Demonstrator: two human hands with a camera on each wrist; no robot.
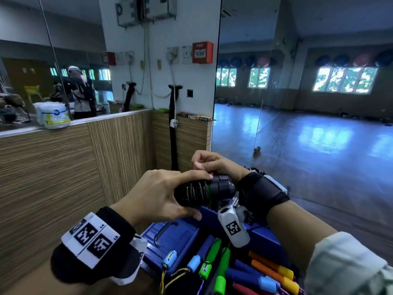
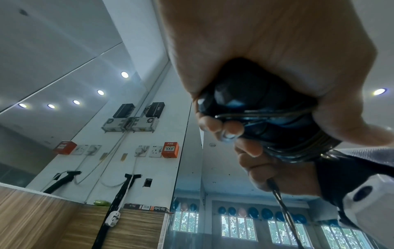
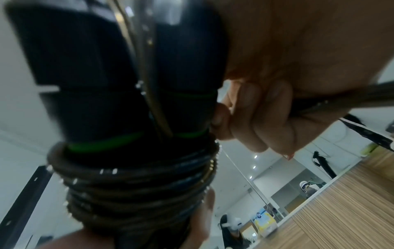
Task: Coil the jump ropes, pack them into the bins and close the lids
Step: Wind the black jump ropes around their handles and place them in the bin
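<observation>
Black rope handles (image 1: 204,191) lie level, left hand (image 1: 157,194) gripping.

We record, close to the lens, our left hand (image 2: 266,50) gripping a pair of black jump-rope handles (image 2: 251,94) with dark cord (image 2: 298,148) wound round them in several turns. Our right hand (image 2: 277,170) sits just below, fingers curled on a loose length of the same cord (image 2: 283,212) running downward. Behind: a white pillar bearing a red fire alarm box (image 2: 169,149), wall sockets (image 2: 155,151), two black boxes (image 2: 155,109) above; wood-grain panelling (image 2: 32,219); mirrored walls; recessed ceiling lights (image 2: 124,74).
</observation>
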